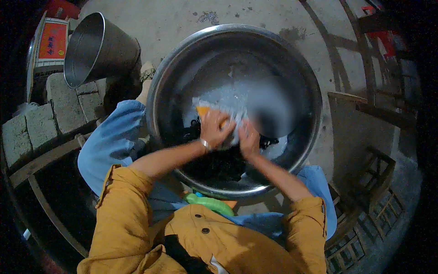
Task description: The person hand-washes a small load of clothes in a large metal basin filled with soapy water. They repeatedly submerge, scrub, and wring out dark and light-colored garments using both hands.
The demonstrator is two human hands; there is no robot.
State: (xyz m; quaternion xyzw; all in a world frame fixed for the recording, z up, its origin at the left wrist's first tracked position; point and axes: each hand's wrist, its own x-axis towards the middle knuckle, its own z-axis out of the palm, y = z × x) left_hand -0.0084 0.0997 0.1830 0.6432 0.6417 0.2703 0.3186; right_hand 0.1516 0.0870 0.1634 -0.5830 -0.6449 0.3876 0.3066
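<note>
A wide metal basin (175, 64) stands between my knees, with cloudy, sudsy water (228, 93) in it. Both of my hands are inside, close together near its middle. My left hand (215, 128) is closed over a wet, pale grey cloth (237, 116). Something orange (202, 111) shows beside the left fingers; whether it belongs to the cloth or is separate, I cannot tell. My right hand (248, 137) grips the same cloth from the right side. Dark wet cloth (219, 165) lies below my wrists, on the near side of the basin.
A metal bucket (102, 50) leans on its side at the far left, beside grey blocks (68, 102) and a red box (52, 41). A bright green thing (210, 204) is partly hidden under the basin's near rim. A wooden stool (374, 178) is at the right.
</note>
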